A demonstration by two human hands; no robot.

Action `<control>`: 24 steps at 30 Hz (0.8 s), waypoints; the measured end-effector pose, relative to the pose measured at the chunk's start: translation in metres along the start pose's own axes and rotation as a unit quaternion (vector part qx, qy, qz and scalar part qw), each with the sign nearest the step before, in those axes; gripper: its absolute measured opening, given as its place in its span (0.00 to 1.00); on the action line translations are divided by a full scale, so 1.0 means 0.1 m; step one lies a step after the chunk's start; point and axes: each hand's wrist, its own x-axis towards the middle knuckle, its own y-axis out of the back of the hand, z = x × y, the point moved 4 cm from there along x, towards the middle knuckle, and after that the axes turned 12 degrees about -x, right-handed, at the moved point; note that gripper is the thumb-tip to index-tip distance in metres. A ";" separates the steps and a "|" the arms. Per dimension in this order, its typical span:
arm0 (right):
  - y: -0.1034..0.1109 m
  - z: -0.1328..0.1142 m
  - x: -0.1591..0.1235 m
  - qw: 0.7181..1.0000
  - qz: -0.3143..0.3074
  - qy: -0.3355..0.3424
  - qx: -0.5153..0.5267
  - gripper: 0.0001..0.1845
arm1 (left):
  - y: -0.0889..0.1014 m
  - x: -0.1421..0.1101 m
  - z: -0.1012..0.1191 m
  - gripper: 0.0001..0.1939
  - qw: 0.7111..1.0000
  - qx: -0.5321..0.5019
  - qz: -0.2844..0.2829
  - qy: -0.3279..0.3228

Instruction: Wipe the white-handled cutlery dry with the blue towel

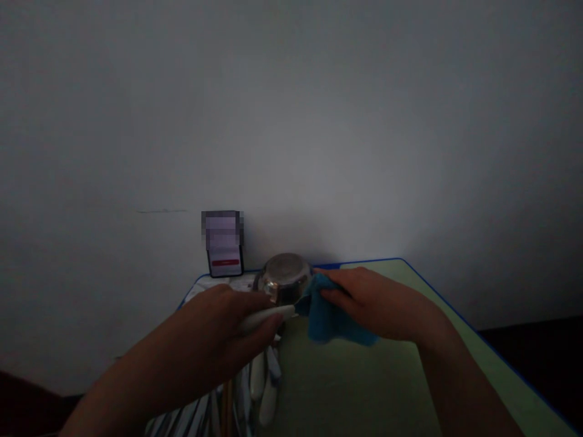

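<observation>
White handle in the left hand, blue cloth in the right, meeting over the table

The left hand's fingers are closed round a white handle (pixel 285 312), its end pointing toward the right hand (pixel 373 300). That hand's thumb and fingers are pinched together on a blue cloth (pixel 332 321), gathered at the handle's far end, its loose part hanging toward the table (pixel 346 388). The light is dim, so the handle probably continues into the folds, but its covered end cannot be identified.

If that end is sharp, a thin fold or slipping pinch could expose the right fingers. A low left wrist could disturb the white-handled utensils (pixel 268 403) and chopsticks (pixel 226 400) along the left edge; a forward push could knock the metal pot (pixel 286 270) by the far edge or the phone (pixel 225 262) near the far-left corner, against the wall (pixel 319 121). The widest visible green stretch runs toward the right edge, giving the right elbow more room.
</observation>
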 end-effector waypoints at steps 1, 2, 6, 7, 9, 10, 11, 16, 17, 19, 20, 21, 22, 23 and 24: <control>0.00 -0.01 0.00 1.000 0.001 0.005 0.005 0.13 | -0.01 0.00 0.00 0.16 1.000 0.000 -0.012 0.010; -0.01 -0.02 0.00 1.000 -0.001 0.013 0.012 0.13 | -0.02 0.00 0.00 0.17 0.999 0.005 -0.028 0.021; -0.06 -0.08 0.00 0.998 -0.033 0.045 0.039 0.12 | 0.01 0.00 0.03 0.17 0.999 0.016 -0.031 0.031; -0.07 -0.07 0.00 0.997 -0.036 0.047 0.041 0.12 | 0.02 0.00 0.03 0.17 0.999 0.011 -0.032 0.027; -0.06 -0.05 0.00 0.997 -0.036 0.050 0.041 0.13 | 0.04 -0.01 0.02 0.17 0.999 -0.012 -0.038 0.016; -0.06 -0.03 0.00 0.997 -0.039 0.051 0.040 0.12 | 0.04 -0.01 0.00 0.17 0.999 -0.027 -0.041 0.011; -0.06 0.00 0.00 0.997 -0.042 0.049 0.040 0.12 | 0.05 -0.02 -0.01 0.16 0.998 -0.042 -0.043 0.007; -0.04 0.12 -0.02 0.999 -0.031 0.004 0.027 0.15 | 0.05 -0.04 -0.09 0.14 0.995 -0.079 -0.057 0.013; -0.03 0.12 -0.02 0.999 -0.023 0.002 0.022 0.15 | 0.04 -0.04 -0.10 0.14 0.995 -0.078 -0.059 0.017; -0.02 0.10 -0.02 1.000 -0.006 0.006 0.018 0.14 | 0.04 -0.04 -0.11 0.14 0.995 -0.073 -0.058 0.023; -0.01 0.08 -0.02 1.000 -0.002 0.009 0.019 0.14 | 0.04 -0.04 -0.11 0.14 0.995 -0.073 -0.057 0.024; -0.01 0.07 -0.02 1.000 0.000 0.010 0.019 0.14 | 0.04 -0.04 -0.11 0.14 0.995 -0.074 -0.056 0.027; -0.01 0.06 -0.03 1.000 -0.001 0.011 0.018 0.13 | 0.04 -0.04 -0.10 0.14 0.995 -0.076 -0.055 0.031; 0.00 0.05 -0.03 1.000 -0.002 0.010 0.018 0.13 | 0.04 -0.04 -0.10 0.14 0.995 -0.077 -0.054 0.034; 0.00 0.05 -0.03 1.000 -0.005 0.009 0.018 0.13 | 0.04 -0.04 -0.09 0.14 0.995 -0.077 -0.051 0.036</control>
